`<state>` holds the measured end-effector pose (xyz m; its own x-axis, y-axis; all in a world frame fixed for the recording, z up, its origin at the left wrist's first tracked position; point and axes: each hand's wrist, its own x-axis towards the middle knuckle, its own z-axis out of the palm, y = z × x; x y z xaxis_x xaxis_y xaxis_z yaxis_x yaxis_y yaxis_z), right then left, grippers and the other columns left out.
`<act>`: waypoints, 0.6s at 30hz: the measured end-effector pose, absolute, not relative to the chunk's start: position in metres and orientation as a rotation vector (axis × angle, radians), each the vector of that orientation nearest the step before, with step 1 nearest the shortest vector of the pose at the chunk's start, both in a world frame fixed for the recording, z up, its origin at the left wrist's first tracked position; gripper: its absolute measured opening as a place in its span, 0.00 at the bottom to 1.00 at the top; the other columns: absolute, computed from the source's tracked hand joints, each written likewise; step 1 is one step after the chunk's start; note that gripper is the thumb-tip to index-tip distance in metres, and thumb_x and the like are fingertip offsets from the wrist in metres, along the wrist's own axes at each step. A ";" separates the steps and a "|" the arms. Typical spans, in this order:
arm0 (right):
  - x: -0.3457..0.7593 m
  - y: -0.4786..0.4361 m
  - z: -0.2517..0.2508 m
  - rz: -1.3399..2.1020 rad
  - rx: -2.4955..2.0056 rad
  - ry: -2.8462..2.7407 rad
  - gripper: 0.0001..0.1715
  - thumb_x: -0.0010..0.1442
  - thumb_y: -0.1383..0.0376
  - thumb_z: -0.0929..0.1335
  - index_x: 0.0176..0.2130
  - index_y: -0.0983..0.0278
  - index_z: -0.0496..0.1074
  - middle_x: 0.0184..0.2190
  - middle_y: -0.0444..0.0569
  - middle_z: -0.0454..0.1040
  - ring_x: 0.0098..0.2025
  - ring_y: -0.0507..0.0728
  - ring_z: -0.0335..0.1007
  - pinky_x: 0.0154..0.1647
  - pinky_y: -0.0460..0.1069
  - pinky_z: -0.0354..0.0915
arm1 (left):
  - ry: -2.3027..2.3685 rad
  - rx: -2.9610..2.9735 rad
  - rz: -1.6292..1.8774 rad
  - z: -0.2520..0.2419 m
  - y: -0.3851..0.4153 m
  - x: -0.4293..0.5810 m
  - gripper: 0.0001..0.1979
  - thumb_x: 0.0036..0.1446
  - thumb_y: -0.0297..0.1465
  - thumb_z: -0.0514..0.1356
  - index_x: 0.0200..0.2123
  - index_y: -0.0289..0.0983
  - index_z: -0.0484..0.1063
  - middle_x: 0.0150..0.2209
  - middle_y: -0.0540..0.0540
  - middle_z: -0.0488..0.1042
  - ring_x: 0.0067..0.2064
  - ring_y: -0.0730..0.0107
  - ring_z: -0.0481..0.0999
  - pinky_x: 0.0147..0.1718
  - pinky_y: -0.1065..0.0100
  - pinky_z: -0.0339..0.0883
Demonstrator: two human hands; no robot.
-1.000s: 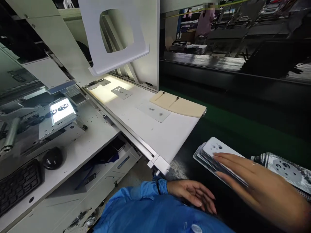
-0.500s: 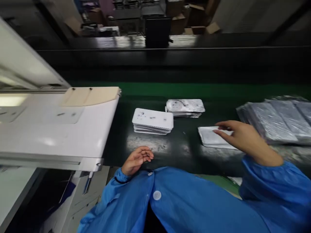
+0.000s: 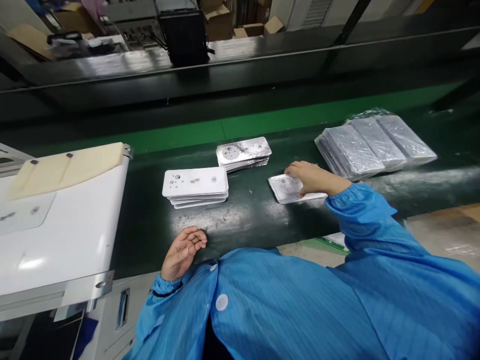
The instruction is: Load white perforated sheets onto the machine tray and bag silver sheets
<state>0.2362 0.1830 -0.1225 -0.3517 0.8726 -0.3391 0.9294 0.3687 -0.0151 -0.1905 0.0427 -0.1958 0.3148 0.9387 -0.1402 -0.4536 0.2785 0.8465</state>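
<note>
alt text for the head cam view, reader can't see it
A person in a blue coat rests the right hand on a thin wrapped pack of plates on a dark belt; the left hand lies curled and empty at the belt's near edge. A white plate stack, a silvery stack and larger wrapped bundles lie nearby.

Front stack (image 3: pixel 195 186) lying on belt (image 3: pixel 240 222), rear stack (image 3: pixel 243 152) sitting behind-right, wrapped plate (image 3: pixel 285 190) lying right, bagged bundle (image 3: pixel 375 142) farther right.

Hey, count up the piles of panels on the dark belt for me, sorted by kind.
Bare white panel pile: 1
Film-wrapped panel piles: 2, one under the right hand
Large plastic-wrapped bundle: 1
Total: 4
</note>
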 end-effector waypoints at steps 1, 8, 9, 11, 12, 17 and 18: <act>0.236 0.185 -0.123 -0.290 1.591 2.363 0.41 0.35 0.65 0.76 0.51 0.65 0.68 0.50 0.57 0.68 0.52 0.68 0.64 0.45 0.55 0.64 | 0.742 0.800 1.062 -0.196 0.043 -0.190 0.26 0.45 0.43 0.66 0.46 0.39 0.70 0.38 0.41 0.74 0.39 0.62 0.72 0.39 0.60 0.66; 0.238 0.188 -0.125 -0.278 1.564 2.380 0.39 0.37 0.56 0.76 0.47 0.64 0.67 0.46 0.56 0.69 0.48 0.66 0.66 0.40 0.53 0.62 | 0.719 0.789 1.056 -0.197 0.043 -0.191 0.25 0.46 0.43 0.66 0.47 0.39 0.70 0.39 0.41 0.74 0.40 0.62 0.72 0.39 0.61 0.67; 0.238 0.189 -0.125 -0.280 1.563 2.375 0.39 0.36 0.56 0.76 0.47 0.64 0.67 0.46 0.56 0.70 0.48 0.66 0.66 0.39 0.53 0.62 | 0.720 0.790 1.054 -0.197 0.043 -0.191 0.25 0.46 0.43 0.66 0.47 0.39 0.70 0.39 0.41 0.74 0.40 0.62 0.72 0.39 0.61 0.67; 0.236 0.190 -0.123 -0.288 1.560 2.360 0.40 0.35 0.56 0.77 0.47 0.64 0.67 0.46 0.56 0.70 0.48 0.66 0.65 0.39 0.53 0.62 | 0.723 0.794 1.054 -0.197 0.043 -0.191 0.26 0.46 0.43 0.66 0.47 0.38 0.70 0.39 0.41 0.74 0.39 0.62 0.72 0.39 0.61 0.66; 0.235 0.190 -0.122 -0.294 1.559 2.351 0.40 0.35 0.57 0.77 0.47 0.65 0.67 0.46 0.56 0.70 0.48 0.67 0.65 0.39 0.53 0.62 | 0.721 0.797 1.054 -0.197 0.043 -0.191 0.26 0.46 0.43 0.66 0.47 0.39 0.70 0.39 0.41 0.74 0.39 0.62 0.72 0.39 0.61 0.66; 0.230 0.190 -0.119 -0.301 1.537 2.312 0.40 0.33 0.63 0.77 0.47 0.66 0.67 0.48 0.57 0.69 0.50 0.67 0.64 0.43 0.54 0.63 | 0.682 0.791 1.054 -0.197 0.043 -0.191 0.24 0.47 0.42 0.65 0.48 0.41 0.70 0.39 0.42 0.74 0.40 0.63 0.72 0.39 0.61 0.66; 0.230 0.190 -0.118 -0.299 1.531 2.309 0.41 0.33 0.65 0.77 0.48 0.66 0.67 0.48 0.57 0.69 0.50 0.67 0.64 0.44 0.53 0.63 | 0.675 0.789 1.055 -0.198 0.043 -0.191 0.24 0.48 0.42 0.65 0.48 0.41 0.71 0.39 0.42 0.74 0.40 0.63 0.72 0.40 0.62 0.66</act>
<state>0.2304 0.1900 -0.1184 -0.3528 0.8448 -0.4023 0.9195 0.3927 0.0184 -0.1914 0.0429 -0.1976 0.3490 0.9309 -0.1082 -0.4886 0.2793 0.8266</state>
